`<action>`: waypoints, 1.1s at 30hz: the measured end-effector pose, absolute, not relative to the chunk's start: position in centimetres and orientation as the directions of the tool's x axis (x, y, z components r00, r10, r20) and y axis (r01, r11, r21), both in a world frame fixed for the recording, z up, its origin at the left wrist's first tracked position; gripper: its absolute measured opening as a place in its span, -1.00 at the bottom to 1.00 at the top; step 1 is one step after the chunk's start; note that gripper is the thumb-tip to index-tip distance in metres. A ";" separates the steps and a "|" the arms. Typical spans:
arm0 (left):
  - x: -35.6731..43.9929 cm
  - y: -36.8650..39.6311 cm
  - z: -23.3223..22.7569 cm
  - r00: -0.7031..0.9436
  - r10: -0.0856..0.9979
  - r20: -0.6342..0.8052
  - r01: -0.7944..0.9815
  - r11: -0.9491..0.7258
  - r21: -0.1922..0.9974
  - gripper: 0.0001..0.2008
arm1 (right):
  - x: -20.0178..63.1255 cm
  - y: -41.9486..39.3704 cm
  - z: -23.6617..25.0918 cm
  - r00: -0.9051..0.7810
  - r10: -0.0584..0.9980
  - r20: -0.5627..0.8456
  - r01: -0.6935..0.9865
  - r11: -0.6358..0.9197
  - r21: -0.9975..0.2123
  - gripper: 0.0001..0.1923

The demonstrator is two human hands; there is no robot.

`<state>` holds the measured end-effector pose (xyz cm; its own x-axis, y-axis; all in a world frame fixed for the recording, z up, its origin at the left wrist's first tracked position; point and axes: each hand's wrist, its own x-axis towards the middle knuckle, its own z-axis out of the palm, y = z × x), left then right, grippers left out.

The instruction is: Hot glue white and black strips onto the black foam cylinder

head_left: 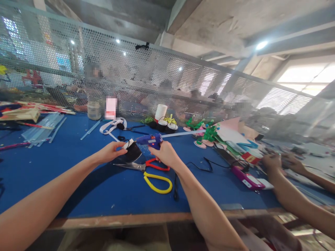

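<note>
Your right hand (165,153) is wrapped around the blue glue gun (150,140), nozzle pointing left right at the black-and-white piece (132,150) that your left hand (111,152) has pinched just beside it, so both hands are full and nearly touching above the blue table (78,181). The scissors (149,172) with red and yellow handles lie flat right under your hands, and a co-worker's hands (281,162) sit well off to your right near a pink phone (247,178).

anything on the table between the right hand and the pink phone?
Head view: a black cable loops across the blue table between the right hand, gripping the glue gun, and the pink phone. Otherwise bare.
</note>
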<state>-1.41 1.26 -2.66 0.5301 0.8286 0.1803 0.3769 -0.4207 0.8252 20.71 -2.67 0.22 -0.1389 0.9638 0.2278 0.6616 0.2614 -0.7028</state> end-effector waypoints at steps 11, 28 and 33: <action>-1.5 1.4 -2.7 0.548 0.820 0.164 0.362 -0.410 0.837 -0.60 | 20.8 -2.5 0.2 -0.123 0.964 0.234 0.672 0.254 -0.696 -0.79; -1.5 1.3 -2.6 0.557 0.813 0.170 0.347 -0.413 0.842 -0.62 | 20.8 -2.4 0.2 -0.151 0.967 0.207 0.621 0.256 -0.741 -0.78; -1.5 1.3 -2.6 0.552 0.815 0.175 0.362 -0.424 0.830 -0.63 | 20.8 -2.6 0.2 -0.147 0.964 0.220 0.645 0.262 -0.718 -0.79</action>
<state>-1.47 1.31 -2.61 0.5524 0.8150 0.1751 0.3620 -0.4237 0.8303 20.84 -2.58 0.15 -0.1470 0.9644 0.2200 0.6447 0.2621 -0.7181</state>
